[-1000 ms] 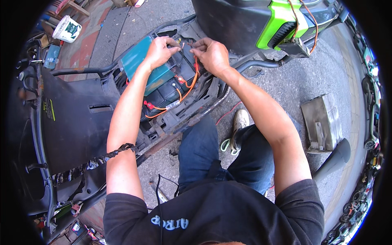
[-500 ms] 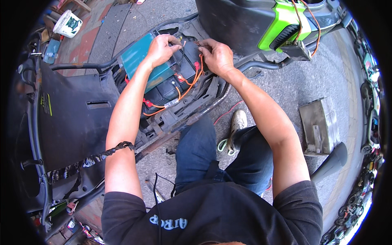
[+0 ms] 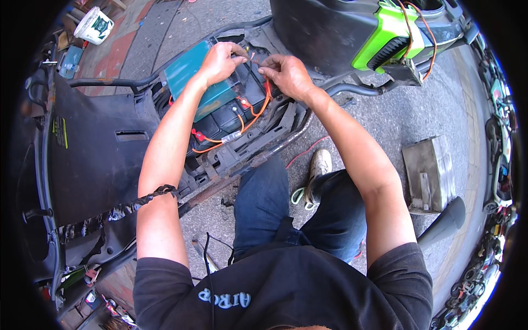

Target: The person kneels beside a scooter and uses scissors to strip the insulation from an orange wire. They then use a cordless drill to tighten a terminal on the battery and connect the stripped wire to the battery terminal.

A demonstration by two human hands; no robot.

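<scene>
Both my hands are over the open floor bay of a scooter, whose dark frame runs along its near side. My left hand pinches a thin wire near its stripped end, above a teal metal box. Just to its right, my right hand has thumb and fingertips pressed together at the wires; what sits between them is too small to make out. Black batteries lie below, joined by orange cables with red terminal covers.
A black scooter body with a bright green panel stands at upper right. On the pavement to the right is a grey metal case. A white bucket sits at far left. A black twisted strap passes by my left forearm.
My right hand has shifted slightly left, closer to my left hand and the wire ends. The left hand stays nearly in place; the whole view has shifted a little.
</scene>
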